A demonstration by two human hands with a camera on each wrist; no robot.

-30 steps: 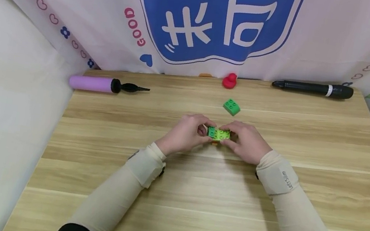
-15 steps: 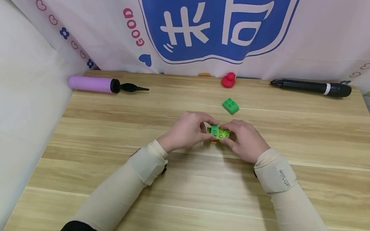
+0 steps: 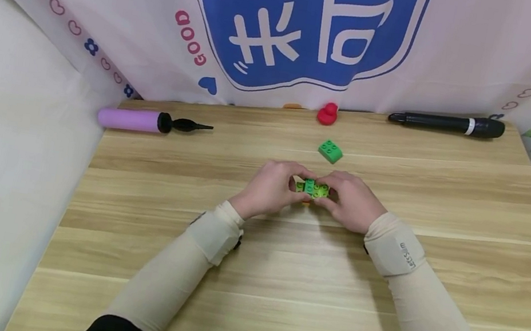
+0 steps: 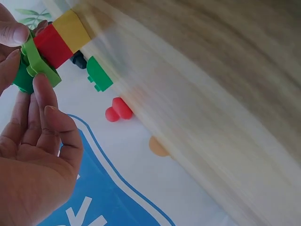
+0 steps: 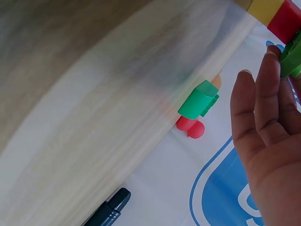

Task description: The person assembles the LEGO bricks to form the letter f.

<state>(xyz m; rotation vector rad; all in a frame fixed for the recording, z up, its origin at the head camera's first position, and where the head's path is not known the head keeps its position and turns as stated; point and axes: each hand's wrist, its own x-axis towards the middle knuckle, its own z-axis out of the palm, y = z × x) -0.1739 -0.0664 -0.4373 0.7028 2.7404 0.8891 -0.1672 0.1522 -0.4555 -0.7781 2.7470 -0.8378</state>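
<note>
Both hands meet at a small stack of toy building bricks in the middle of the table. A yellow brick point(image 4: 71, 30) forms its bottom, with a red brick point(image 4: 54, 46) above it. Over these lies a longer lime green brick point(image 3: 322, 191), whose studs show on both sides of a small dark green brick point(image 3: 309, 186) on top. My left hand point(image 3: 269, 188) pinches the dark green brick between thumb and fingers. From the right, my right hand point(image 3: 353, 202) grips the lime green brick's end. In the right wrist view, fingers point(image 5: 267, 94) partly cover the stack.
Behind the hands lies a loose green brick point(image 3: 331, 151), and a red knob-shaped piece point(image 3: 327, 114) sits at the table's back edge. A purple hand pump point(image 3: 132, 119) lies at the back left, a black microphone point(image 3: 446, 123) at the back right. A printed cloth point(image 3: 277, 89) hangs behind.
My left hand has shifted slightly right, bringing the dark green brick from the lime green brick's left end toward its middle. Lime studs now show left of it. The right hand stays nearly still.
</note>
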